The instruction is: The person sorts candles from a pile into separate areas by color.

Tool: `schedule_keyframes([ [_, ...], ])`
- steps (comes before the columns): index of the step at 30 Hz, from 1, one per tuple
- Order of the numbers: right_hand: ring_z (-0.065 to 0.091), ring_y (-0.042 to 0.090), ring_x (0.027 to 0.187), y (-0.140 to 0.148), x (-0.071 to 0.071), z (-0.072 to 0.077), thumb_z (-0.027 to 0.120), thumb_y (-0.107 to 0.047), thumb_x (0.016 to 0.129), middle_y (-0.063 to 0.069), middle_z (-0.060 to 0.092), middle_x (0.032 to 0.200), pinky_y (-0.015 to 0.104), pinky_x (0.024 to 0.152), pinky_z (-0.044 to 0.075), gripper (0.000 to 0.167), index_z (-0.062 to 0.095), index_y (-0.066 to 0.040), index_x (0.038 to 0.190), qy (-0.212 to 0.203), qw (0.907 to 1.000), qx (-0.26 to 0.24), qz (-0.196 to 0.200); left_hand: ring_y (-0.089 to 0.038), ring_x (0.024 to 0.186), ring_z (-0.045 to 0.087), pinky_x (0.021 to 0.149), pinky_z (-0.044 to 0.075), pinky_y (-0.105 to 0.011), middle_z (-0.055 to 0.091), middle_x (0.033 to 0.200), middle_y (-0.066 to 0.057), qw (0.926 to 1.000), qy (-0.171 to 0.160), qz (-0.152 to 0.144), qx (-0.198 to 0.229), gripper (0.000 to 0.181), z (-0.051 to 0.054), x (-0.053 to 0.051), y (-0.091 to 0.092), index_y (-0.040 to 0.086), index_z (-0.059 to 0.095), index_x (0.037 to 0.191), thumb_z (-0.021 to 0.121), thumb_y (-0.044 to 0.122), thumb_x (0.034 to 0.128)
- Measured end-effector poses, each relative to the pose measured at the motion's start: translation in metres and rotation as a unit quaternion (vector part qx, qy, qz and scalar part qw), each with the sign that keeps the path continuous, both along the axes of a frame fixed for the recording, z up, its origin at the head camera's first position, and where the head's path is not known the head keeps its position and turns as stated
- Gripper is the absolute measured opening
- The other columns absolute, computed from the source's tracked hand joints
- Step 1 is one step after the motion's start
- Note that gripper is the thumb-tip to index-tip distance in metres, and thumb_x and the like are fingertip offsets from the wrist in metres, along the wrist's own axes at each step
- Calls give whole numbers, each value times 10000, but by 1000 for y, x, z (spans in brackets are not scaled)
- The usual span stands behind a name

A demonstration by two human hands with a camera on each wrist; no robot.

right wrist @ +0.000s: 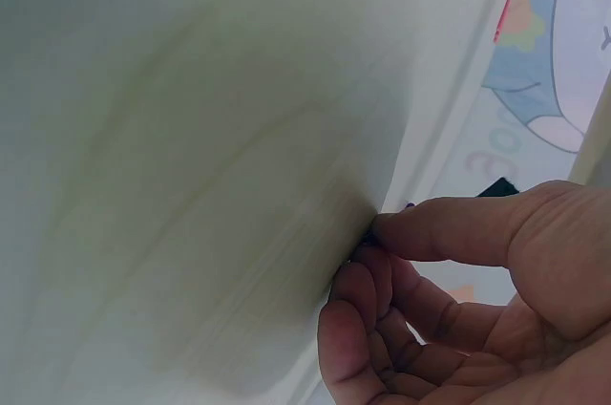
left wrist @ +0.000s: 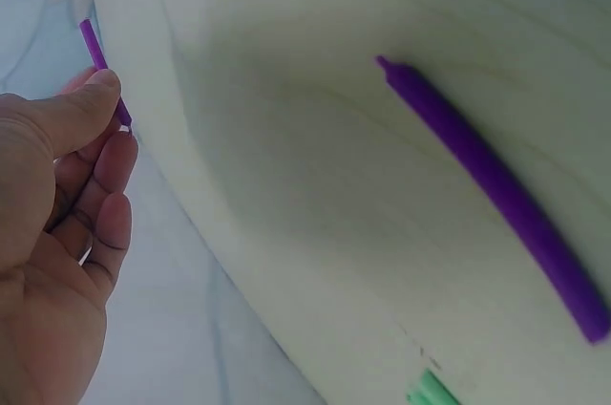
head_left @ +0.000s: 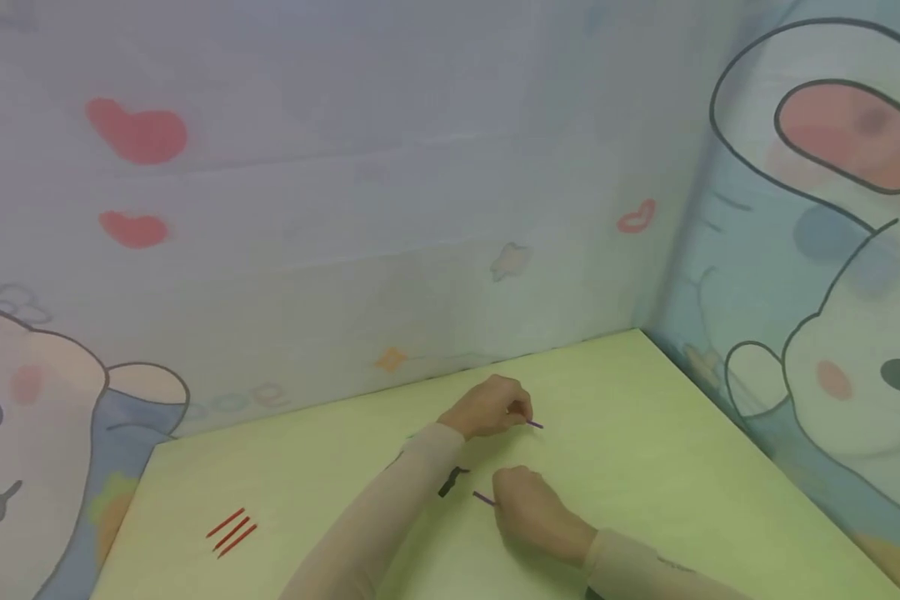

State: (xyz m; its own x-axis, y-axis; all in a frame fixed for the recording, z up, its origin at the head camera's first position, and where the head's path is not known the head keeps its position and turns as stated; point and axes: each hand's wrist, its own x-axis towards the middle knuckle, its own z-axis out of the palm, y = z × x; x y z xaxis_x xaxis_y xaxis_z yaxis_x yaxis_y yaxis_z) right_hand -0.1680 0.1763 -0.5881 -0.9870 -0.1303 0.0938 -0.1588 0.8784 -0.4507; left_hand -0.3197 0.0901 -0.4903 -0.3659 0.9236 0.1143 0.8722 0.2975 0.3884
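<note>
My left hand pinches a thin purple candle between thumb and fingertips, above the pale tabletop. Nearer to me, my right hand has its fingers curled, with a second purple candle sticking out to the left from its pinch. In the right wrist view that hand's thumb and fingertips meet low at the table surface, hiding most of what they hold. Another purple candle, its wick showing, lies large in the left wrist view. At that view's bottom edge a green candle-like end is partly visible.
Several slim red candles lie side by side at the table's left. Cartoon-printed cloth walls stand behind and to the right of the yellowish table. A small black piece shows beside the left forearm.
</note>
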Motion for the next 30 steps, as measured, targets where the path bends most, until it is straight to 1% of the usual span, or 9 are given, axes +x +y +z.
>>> schedule_keyframes([
  [3,492,153,561,-7,7,25,673,74,871,0,518,651,300,486,450,252,558,-104,735,-163,9997,-149,-54,-58,998,719,929,554,-159,796,1051,54,9999,-111,-62,-81,94,-6,-5,9,143,850,1019,812,57,1019],
  [5,514,168,563,-9,10,32,692,72,868,16,537,658,318,483,468,231,577,-86,747,-82,9999,-104,-28,-39,993,707,928,548,-151,789,1042,80,9997,-122,-150,-135,107,-10,-8,15,158,854,1018,815,58,1016],
  [12,479,69,544,3,-4,-12,734,-20,860,-75,516,641,251,459,426,231,584,-155,748,354,9991,205,126,3,963,680,910,529,-121,766,1002,107,9980,-84,-592,-215,112,-21,-12,32,183,861,1004,830,76,1008],
  [15,504,82,540,-3,7,16,732,34,862,-51,541,640,250,459,451,233,602,-122,748,277,9995,7,134,17,949,675,897,526,-112,765,996,107,9974,-130,-666,-251,100,-22,-11,38,189,862,1006,833,94,1011],
  [16,513,85,538,-4,8,18,726,40,870,-47,548,642,246,461,459,228,608,-115,751,199,9997,-13,128,20,944,674,895,526,-111,765,993,106,9973,-149,-675,-243,100,-22,-10,38,188,862,1005,834,92,1010],
  [19,505,74,539,-6,9,21,721,28,882,-63,537,639,246,472,457,247,601,-135,741,142,9998,96,54,28,925,670,880,522,-98,768,989,101,9970,-114,-738,-182,100,-22,-8,37,186,864,1005,839,88,1004],
  [22,475,59,530,0,0,-1,698,3,882,-81,510,627,236,458,425,247,591,-158,729,315,9993,184,68,37,910,667,870,520,-91,776,985,93,9965,-98,-827,-95,103,-23,-8,38,180,866,1002,838,81,1002],
  [26,495,110,539,-5,10,21,697,44,863,-24,537,632,293,446,436,219,603,-105,732,491,9986,91,151,41,925,677,876,523,-90,796,1013,97,9965,-108,-824,-95,97,-24,-7,38,178,876,1050,839,99,1007],
  [30,520,131,565,-10,18,40,713,64,865,9,558,652,324,467,473,215,605,-76,743,313,9994,32,140,14,978,698,908,526,-105,808,1064,102,9976,-121,-662,-145,122,-21,-4,35,172,877,1114,830,115,1017],
])
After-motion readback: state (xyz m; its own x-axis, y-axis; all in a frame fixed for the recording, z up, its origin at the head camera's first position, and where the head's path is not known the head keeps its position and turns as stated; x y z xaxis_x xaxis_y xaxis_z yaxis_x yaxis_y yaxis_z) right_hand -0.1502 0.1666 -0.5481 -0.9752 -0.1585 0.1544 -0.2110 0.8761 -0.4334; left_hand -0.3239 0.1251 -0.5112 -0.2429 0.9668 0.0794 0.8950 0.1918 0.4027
